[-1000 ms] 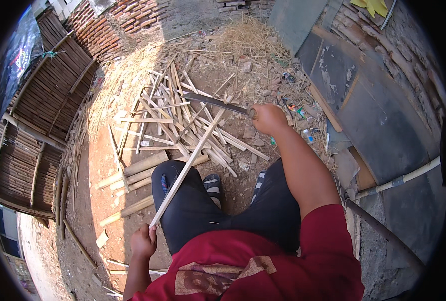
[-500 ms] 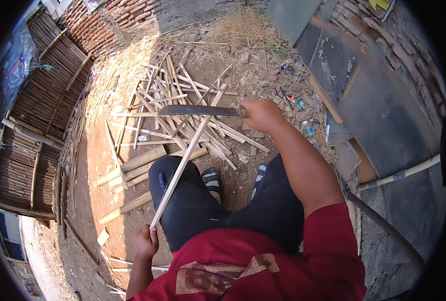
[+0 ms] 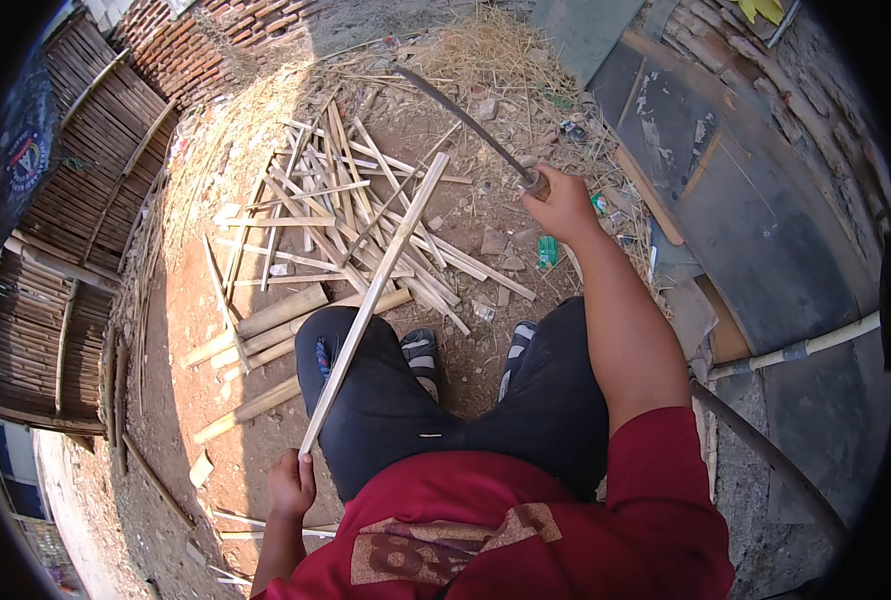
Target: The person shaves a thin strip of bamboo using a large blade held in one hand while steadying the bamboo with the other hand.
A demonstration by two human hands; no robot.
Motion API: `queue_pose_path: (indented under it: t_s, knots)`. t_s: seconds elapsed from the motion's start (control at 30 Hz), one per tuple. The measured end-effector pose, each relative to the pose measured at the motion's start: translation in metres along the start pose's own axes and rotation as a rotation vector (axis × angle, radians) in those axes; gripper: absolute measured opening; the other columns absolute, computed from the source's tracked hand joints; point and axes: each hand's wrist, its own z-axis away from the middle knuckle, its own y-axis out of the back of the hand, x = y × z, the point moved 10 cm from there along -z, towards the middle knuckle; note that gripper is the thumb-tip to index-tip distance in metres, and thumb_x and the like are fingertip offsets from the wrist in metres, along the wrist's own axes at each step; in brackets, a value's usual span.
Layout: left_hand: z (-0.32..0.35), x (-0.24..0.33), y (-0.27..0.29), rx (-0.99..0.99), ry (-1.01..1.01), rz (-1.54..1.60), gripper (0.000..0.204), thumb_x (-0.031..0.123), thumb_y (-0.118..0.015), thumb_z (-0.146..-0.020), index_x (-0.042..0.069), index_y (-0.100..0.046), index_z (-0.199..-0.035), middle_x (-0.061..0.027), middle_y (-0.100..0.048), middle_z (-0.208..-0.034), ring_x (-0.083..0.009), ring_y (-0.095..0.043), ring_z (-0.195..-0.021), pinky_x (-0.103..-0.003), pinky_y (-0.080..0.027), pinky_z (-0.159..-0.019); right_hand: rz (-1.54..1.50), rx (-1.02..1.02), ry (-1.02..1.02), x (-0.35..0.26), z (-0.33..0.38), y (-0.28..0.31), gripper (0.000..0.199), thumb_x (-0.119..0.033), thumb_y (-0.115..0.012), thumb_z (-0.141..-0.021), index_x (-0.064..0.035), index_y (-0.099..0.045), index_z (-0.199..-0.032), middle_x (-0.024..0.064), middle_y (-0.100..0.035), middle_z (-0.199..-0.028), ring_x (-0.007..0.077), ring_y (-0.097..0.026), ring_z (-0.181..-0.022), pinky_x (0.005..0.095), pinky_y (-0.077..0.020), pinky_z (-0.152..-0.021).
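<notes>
Lower left, the left hand (image 3: 290, 484) grips a pale strip (image 3: 373, 303); right of centre, the right hand (image 3: 562, 205) clasps a machete (image 3: 470, 123), apparently for trimming; the next stroke needs steadiness.

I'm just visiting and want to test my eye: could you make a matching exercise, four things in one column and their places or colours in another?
1. long-bladed knife
2. long pale strip
3. shirt
4. pile of strips

A. dark red
B. on the ground beyond the knees
C. in the right hand
D. in the left hand

Pairs: 1-C, 2-D, 3-A, 4-B
</notes>
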Motion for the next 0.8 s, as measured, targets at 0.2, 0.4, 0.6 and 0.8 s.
queue_pose_path:
  t_s: [0.2,0.4,0.6,0.8]
  knots:
    - [-0.005,0.013,0.011,-0.011,0.039,0.043,0.019,0.023,-0.057,-0.1,0.005,-0.055,-0.095,-0.0226,-0.059,-0.066,-0.0476,-0.06,-0.062,-0.054,-0.043,-0.053,0.443,-0.432,0.55,-0.116,0.052,-0.072,0.033,-0.024,-0.074,-0.076,-0.0107,-0.071,-0.106,0.0191,-0.071,-0.091,0.0395,-0.069,-0.09,0.0494,-0.0548,-0.08]
    - [0.005,0.015,0.016,0.112,0.005,-0.209,0.019,0.023,-0.066,-0.096,0.005,-0.059,-0.097,-0.0177,-0.062,-0.066,-0.044,-0.061,-0.06,-0.05,-0.045,-0.053,0.275,-0.255,0.142,-0.046,0.007,-0.044,0.039,-0.023,-0.073,-0.076,-0.0088,-0.072,-0.113,0.0208,-0.072,-0.096,0.0403,-0.069,-0.09,0.0487,-0.0555,-0.082]
    - [0.008,0.029,0.026,0.135,0.096,-0.021,0.022,0.024,-0.067,-0.096,0.003,-0.064,-0.094,-0.0182,-0.059,-0.064,-0.0388,-0.06,-0.056,-0.046,-0.044,-0.052,0.512,-0.535,0.404,-0.104,0.049,-0.07,0.044,-0.026,-0.072,-0.075,-0.0091,-0.071,-0.116,0.0205,-0.072,-0.096,0.0395,-0.069,-0.092,0.0484,-0.0553,-0.082]
    - [0.005,0.029,0.022,0.119,0.113,0.047,0.024,0.024,-0.066,-0.097,0.001,-0.067,-0.092,-0.0172,-0.055,-0.06,-0.0303,-0.054,-0.051,-0.042,-0.042,-0.052,0.261,-0.24,0.024,-0.025,0.0,-0.036,0.047,-0.024,-0.071,-0.076,-0.0106,-0.07,-0.121,0.022,-0.071,-0.103,0.0392,-0.068,-0.097,0.0476,-0.0552,-0.086]
